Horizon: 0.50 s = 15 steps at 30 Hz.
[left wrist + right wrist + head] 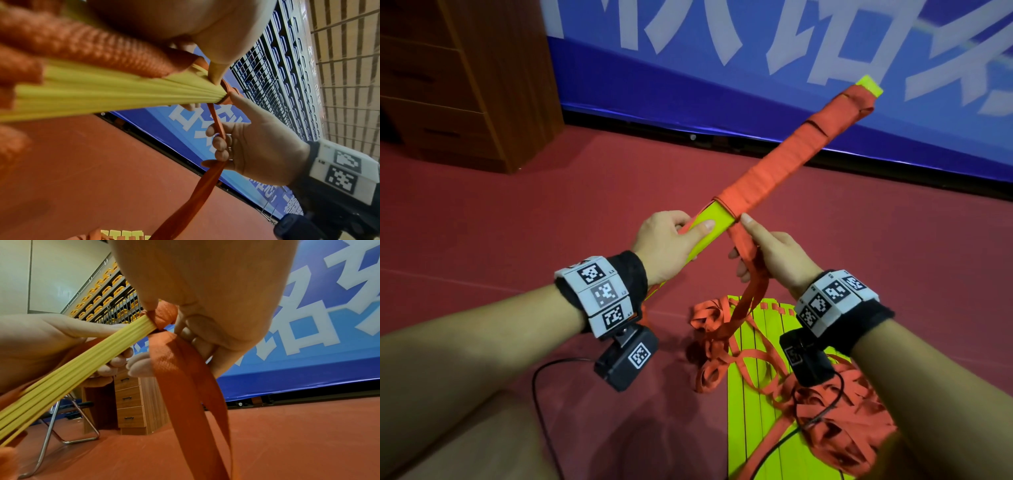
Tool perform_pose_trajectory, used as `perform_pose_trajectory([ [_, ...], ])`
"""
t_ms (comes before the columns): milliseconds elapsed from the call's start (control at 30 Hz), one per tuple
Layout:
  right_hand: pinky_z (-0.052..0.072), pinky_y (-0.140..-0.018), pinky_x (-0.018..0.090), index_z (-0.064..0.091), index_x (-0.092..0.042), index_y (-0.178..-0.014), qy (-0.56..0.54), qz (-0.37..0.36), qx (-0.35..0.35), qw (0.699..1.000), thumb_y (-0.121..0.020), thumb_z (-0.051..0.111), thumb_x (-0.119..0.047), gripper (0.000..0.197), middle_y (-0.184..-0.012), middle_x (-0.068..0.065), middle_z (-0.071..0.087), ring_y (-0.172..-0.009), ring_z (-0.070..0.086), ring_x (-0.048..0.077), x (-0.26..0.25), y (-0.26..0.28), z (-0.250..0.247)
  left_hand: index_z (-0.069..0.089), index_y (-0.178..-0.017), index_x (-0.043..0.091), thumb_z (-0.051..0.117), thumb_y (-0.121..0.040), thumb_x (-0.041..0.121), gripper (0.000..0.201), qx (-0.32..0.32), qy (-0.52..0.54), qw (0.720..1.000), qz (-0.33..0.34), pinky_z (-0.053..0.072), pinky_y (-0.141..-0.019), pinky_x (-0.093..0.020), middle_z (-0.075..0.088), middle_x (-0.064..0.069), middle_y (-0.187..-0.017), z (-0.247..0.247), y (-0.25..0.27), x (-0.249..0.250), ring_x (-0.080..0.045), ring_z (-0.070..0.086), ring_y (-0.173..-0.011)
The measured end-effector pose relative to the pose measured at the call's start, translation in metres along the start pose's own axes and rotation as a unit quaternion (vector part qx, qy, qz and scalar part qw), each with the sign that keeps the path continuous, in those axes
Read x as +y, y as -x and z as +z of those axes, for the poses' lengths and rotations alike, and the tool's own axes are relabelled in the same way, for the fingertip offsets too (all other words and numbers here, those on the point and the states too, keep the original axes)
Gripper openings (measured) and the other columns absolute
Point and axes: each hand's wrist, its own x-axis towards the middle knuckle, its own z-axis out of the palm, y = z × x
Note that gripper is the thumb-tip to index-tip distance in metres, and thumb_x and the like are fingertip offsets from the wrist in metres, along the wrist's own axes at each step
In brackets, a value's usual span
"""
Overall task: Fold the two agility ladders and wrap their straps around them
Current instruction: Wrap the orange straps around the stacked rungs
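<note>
A folded ladder bundle [714,222] of yellow-green rungs slants up to the right, most of its length wound in orange strap [784,161]. My left hand [671,240] grips the bare yellow end, thumb laid on top. My right hand [763,250] holds the loose orange strap [748,284] just below the last wrap, with the index finger pointing at the wrap's edge. In the left wrist view the right hand [246,146] curls round the strap [218,123]. The right wrist view shows the strap [185,369] hanging from the rungs [82,366]. A second ladder [760,387] lies flat on the floor below, its orange straps tangled over it.
The red floor [551,222] spreads around. A blue banner [722,85] with white characters runs along the back. A wooden drawer cabinet [465,78] stands at the back left, with a folding chair [68,418] beside it. Black camera cables [541,394] trail near my wrists.
</note>
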Motion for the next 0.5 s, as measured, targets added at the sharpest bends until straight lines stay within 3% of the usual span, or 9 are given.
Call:
perform_pose_trajectory([
  [133, 0.051, -0.055, 0.025, 0.075, -0.005, -0.081, 0.014, -0.033, 0.023, 0.999, -0.104, 0.041, -0.055, 0.065, -0.059, 0.011, 0.065, -0.052, 0.061, 0.019, -0.001, -0.002, 0.005, 0.069, -0.079, 0.017, 0.068, -0.09, 0.053, 0.038, 0.038, -0.048, 0.998, -0.011, 0.034, -0.057, -0.035, 0.059, 0.001, -0.063, 0.0, -0.001, -0.003, -0.024, 0.054, -0.065],
  [300, 0.05, -0.068, 0.035, 0.074, -0.003, -0.083, 0.021, -0.065, 0.036, 0.997, -0.107, 0.041, -0.049, 0.061, -0.054, 0.002, 0.057, -0.048, 0.052, 0.013, 0.0, -0.006, 0.018, 0.068, -0.084, 0.027, 0.068, -0.088, 0.057, 0.03, 0.053, -0.104, 0.993, -0.011, 0.047, -0.065, -0.036, 0.066, 0.005, -0.074, 0.002, 0.002, -0.004, -0.025, 0.062, -0.077],
  [500, 0.049, -0.064, 0.032, 0.075, -0.001, -0.081, 0.007, -0.059, 0.066, 0.996, -0.099, 0.051, -0.058, 0.065, -0.052, 0.001, 0.051, -0.046, 0.046, 0.012, 0.0, -0.006, 0.024, 0.069, -0.083, 0.026, 0.071, -0.084, 0.057, 0.032, 0.078, -0.113, 0.991, 0.006, 0.051, -0.066, -0.039, 0.07, 0.005, -0.075, 0.008, 0.009, -0.005, -0.024, 0.065, -0.076],
])
